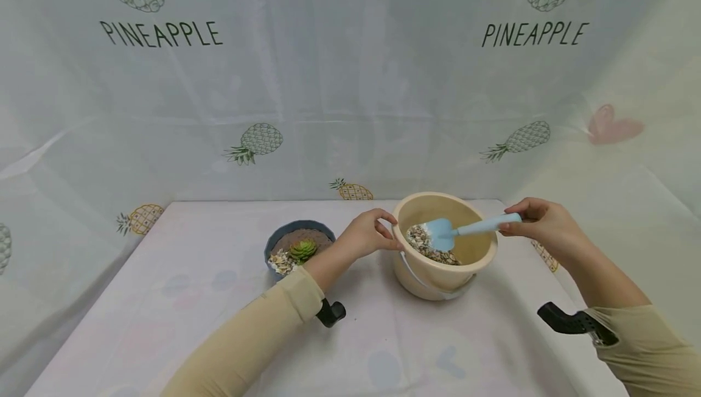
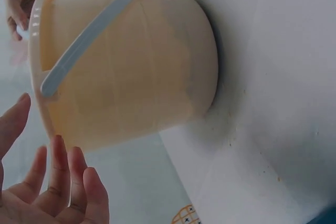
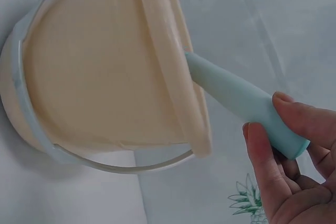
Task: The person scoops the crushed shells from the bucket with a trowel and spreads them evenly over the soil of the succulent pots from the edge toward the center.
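Note:
A cream bucket (image 1: 438,272) stands on the table with a layer of small mixed pebbles (image 1: 432,251) inside. My right hand (image 1: 542,223) pinches the handle of a light blue hand trowel (image 1: 484,225) between thumb and fingers. The trowel's blade reaches into the bucket, low over the pebbles, with pale bits along its edge. At the bucket's left rim is my left hand (image 1: 369,232), fingertips right at the edge. Its fingers (image 2: 59,174) look relaxed and spread, the thumb apart from them, in the left wrist view. The bucket's pale bail handle (image 2: 92,38) hangs down its side.
Left of the bucket, partly behind my left forearm, sits a blue-grey bowl (image 1: 268,245) with brown soil, a green succulent (image 1: 303,250) and pale pebbles (image 1: 282,261). A pineapple-print sheet (image 1: 350,80) hangs behind the white-covered table (image 1: 181,324). Tiny crumbs (image 2: 230,144) lie near the bucket's base.

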{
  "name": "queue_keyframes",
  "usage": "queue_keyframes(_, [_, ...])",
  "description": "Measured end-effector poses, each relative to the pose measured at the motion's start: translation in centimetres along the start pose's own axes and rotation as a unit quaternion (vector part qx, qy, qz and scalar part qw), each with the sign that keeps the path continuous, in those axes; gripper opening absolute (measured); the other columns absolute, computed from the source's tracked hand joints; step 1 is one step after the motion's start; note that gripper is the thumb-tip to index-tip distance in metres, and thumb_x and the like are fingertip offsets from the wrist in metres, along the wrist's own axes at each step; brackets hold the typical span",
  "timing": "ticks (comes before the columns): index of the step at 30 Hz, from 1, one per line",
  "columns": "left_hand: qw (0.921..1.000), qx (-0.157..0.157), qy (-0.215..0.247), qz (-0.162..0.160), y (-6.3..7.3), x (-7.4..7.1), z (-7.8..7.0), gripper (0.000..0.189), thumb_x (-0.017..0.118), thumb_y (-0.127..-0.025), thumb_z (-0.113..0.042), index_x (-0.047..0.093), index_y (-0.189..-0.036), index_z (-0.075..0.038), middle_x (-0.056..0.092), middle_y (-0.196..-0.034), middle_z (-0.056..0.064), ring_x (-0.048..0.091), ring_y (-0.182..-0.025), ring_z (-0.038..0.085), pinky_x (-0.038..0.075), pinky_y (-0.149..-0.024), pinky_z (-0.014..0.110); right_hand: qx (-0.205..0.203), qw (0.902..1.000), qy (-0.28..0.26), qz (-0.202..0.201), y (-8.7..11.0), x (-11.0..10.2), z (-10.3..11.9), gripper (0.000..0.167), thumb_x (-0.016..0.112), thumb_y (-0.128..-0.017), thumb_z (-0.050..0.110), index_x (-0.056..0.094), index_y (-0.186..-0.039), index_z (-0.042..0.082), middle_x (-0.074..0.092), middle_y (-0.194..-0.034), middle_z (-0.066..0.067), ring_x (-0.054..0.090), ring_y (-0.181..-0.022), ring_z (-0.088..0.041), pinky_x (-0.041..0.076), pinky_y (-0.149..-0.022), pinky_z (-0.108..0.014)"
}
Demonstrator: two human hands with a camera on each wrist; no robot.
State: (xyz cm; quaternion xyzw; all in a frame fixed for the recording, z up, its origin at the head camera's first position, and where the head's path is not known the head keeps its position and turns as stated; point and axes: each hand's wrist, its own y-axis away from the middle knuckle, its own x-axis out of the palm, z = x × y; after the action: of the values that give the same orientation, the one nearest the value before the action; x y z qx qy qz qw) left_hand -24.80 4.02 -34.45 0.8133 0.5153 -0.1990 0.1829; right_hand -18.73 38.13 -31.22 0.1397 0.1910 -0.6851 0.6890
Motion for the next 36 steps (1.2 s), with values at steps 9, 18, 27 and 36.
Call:
queue_keyframes(9, [0.9995, 0.02, -0.022, -0.011, 1.3, -2.8, 0.0, 0.051, 0.086, -0.077, -0.024, 0.063, -0.123, -0.018, 0.066, -0.086, -0.003, 0.061, -0.089, 0.018, 0.05, -0.079, 0.041, -0.03, 0.9979, -0.058, -0.006, -0.2, -0.5, 1.1, 0.017, 0.069, -0.089, -0.001, 0.064, -0.106, 0.002, 0.067, -0.089, 0.002, 0.071, -0.079, -0.012, 0.053, -0.075, -0.02])
queue_keyframes(18, [0.9997, 0.018, -0.004, -0.015, 2.5, -5.8, 0.4, 0.052, 0.084, -0.079, -0.018, 0.062, -0.126, -0.015, 0.068, -0.092, 0.001, 0.064, -0.09, 0.02, 0.05, -0.081, 0.041, -0.048, 0.9907, -0.127, 0.001, -1.0, 0.7, 3.2, 0.018, 0.07, -0.087, -0.004, 0.065, -0.104, 0.0, 0.066, -0.087, -0.001, 0.071, -0.078, -0.015, 0.054, -0.076, -0.022])
queue_keyframes(27, [0.9995, -0.006, 0.028, -0.014, 4.1, -9.0, 2.4, 0.053, 0.081, -0.082, -0.015, 0.058, -0.13, -0.013, 0.067, -0.102, 0.009, 0.067, -0.089, 0.024, 0.05, -0.083, 0.044, -0.068, 0.9871, -0.144, 0.012, -1.8, 3.7, 5.8, 0.017, 0.072, -0.086, -0.001, 0.065, -0.102, 0.001, 0.064, -0.088, -0.006, 0.071, -0.078, -0.016, 0.054, -0.078, -0.023])
queue_keyframes(36, [0.9992, -0.008, 0.027, -0.027, 5.7, -11.6, 4.0, 0.05, 0.077, -0.085, -0.011, 0.057, -0.13, -0.012, 0.066, -0.102, 0.009, 0.062, -0.088, 0.023, 0.05, -0.076, 0.045, -0.061, 0.99, -0.125, 0.023, -2.2, 6.7, 7.8, 0.023, 0.077, -0.084, 0.004, 0.065, -0.103, 0.001, 0.068, -0.088, -0.008, 0.071, -0.077, -0.016, 0.054, -0.078, -0.026])
